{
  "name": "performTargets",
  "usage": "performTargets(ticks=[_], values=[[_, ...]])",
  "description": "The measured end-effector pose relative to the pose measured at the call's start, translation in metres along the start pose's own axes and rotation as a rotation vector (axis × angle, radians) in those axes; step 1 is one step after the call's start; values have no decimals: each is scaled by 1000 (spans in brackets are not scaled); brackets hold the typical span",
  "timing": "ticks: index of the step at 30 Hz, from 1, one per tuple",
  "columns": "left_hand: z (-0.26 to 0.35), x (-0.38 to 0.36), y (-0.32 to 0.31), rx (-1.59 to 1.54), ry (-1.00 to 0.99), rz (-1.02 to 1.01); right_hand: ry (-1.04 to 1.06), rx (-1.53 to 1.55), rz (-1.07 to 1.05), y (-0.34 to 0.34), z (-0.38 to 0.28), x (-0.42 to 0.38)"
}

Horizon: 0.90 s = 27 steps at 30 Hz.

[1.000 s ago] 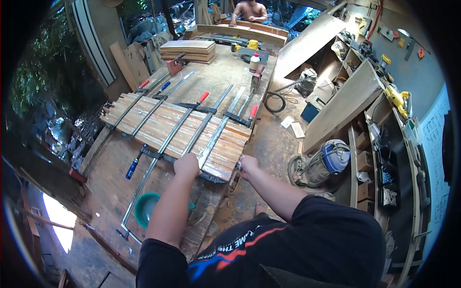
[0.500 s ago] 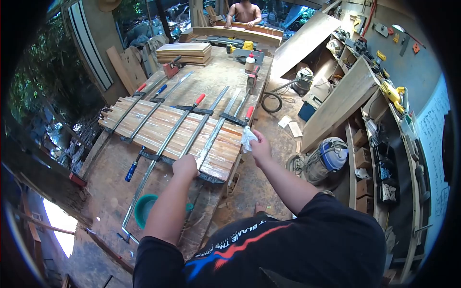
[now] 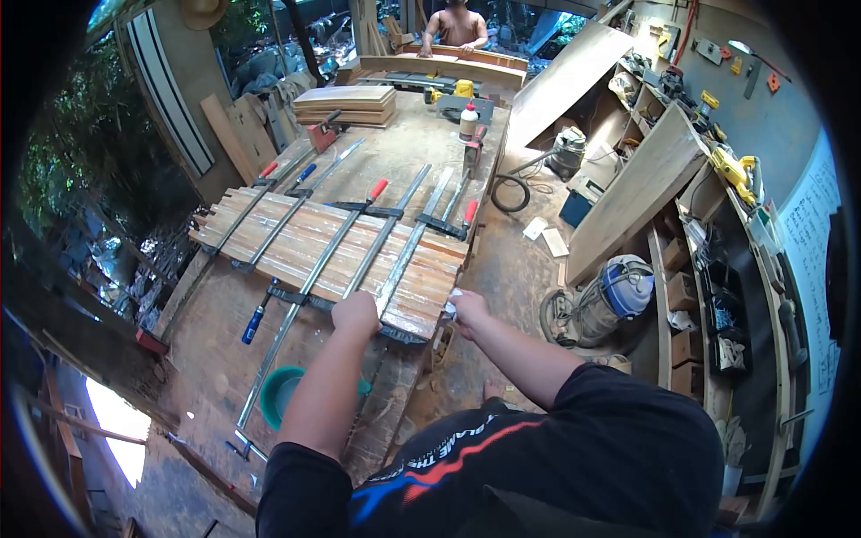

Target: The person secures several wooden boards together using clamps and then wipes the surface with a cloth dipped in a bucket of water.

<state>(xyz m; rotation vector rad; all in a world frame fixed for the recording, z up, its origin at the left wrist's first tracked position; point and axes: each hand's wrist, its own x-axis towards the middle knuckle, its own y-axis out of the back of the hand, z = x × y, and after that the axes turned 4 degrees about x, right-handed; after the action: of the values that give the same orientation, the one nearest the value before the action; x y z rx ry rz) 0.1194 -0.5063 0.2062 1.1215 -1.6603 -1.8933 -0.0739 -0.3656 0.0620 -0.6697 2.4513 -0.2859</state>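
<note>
Head view, single entry.

Item: glued-up wooden panel [image 3: 332, 251], slats side by side, lying flat on the worktop [image 3: 404, 152]. Long axis runs from far left to near right, ending at a corner directly ahead of the person. Several bar clamps [image 3: 314, 269] cross it, their bars running away from the person.

Left hand [image 3: 356, 314]: closed over the near edge of the panel, beside the near end of one clamp bar. What lies under the fingers cannot be told.

Right hand [image 3: 469, 308]: pressed to the right-hand end face of the panel, at the near corner, fingers bunched around a small white rag [image 3: 451, 308].

Relation: the panel lies forward and to the left of both hands; the two hands bracket its near right corner, the left on the long edge, the right on the short end. The right hand is the nearer to the end grain.

Adjacent: green bowl [image 3: 280, 394] on the worktop, near and left of the left forearm. Glue bottle [image 3: 467, 121] at the far end, well apart. Another person [image 3: 457, 22] works beyond the worktop.
</note>
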Motion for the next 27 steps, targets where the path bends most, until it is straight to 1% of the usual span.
performTargets(ticks=[2,5,6,9,10,13,15,17,18,19,21,22,24,26,27], values=[[0,2,0,1,-9,9,-7,41,-141,6,-1,-9],[1,3,3,2,-31,1,-58,37,-156,9,-17,-40],[2,4,6,8,-36,2,-29,-39,-185,13,-19,-42],[0,3,3,14,-17,-1,161,-149,-176,17,-28,-52],[1,4,3,9,-13,4,211,-118,-131,18,-32,-54],[5,10,1,3,7,13,93,12,36,35,-22,-16],[4,10,-3,29,4,-28,-10,32,48,33,-17,-7],[6,13,-7,4,37,-25,-118,105,62,22,-13,5],[7,15,-7,-4,49,-22,-119,191,49,7,-18,-6],[9,14,-7,-7,61,-29,-108,131,55,3,-8,6],[11,12,-2,-12,106,-38,-121,-133,28,4,-11,12],[12,12,-4,-5,118,-22,-132,-128,-71,10,-10,10],[10,21,-9,33,115,-66,-120,-92,-262,20,-41,-9],[23,21,6,108,133,-133,-139,-227,-395,26,-78,-32],[30,19,11,145,86,-82,-131,-299,-534,26,-103,-43]])
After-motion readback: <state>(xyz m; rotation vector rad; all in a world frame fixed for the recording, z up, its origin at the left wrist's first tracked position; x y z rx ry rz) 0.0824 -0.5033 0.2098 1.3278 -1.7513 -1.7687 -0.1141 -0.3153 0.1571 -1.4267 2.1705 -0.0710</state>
